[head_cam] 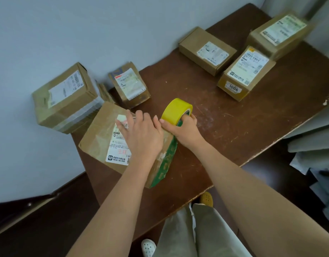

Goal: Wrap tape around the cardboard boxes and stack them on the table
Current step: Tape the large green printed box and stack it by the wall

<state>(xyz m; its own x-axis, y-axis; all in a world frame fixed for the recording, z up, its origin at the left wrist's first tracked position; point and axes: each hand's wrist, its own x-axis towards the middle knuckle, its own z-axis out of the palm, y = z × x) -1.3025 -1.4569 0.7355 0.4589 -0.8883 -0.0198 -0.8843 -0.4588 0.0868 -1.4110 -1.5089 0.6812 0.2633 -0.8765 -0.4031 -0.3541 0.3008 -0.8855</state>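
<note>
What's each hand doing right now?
Left hand: open, pressed flat on the box being taped.
Right hand: closed on the yellow tape roll, at the box's right edge.

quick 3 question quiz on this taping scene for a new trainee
1. True or false: the right hand holds the yellow tape roll.
2. What is the left hand doing? A) lifting a box B) pressing flat on the box with the green side C) resting on the table
3. Which number is printed on the yellow sticker of one box at the far right?

Key: 1 true; 2 B; 3 1006
</note>
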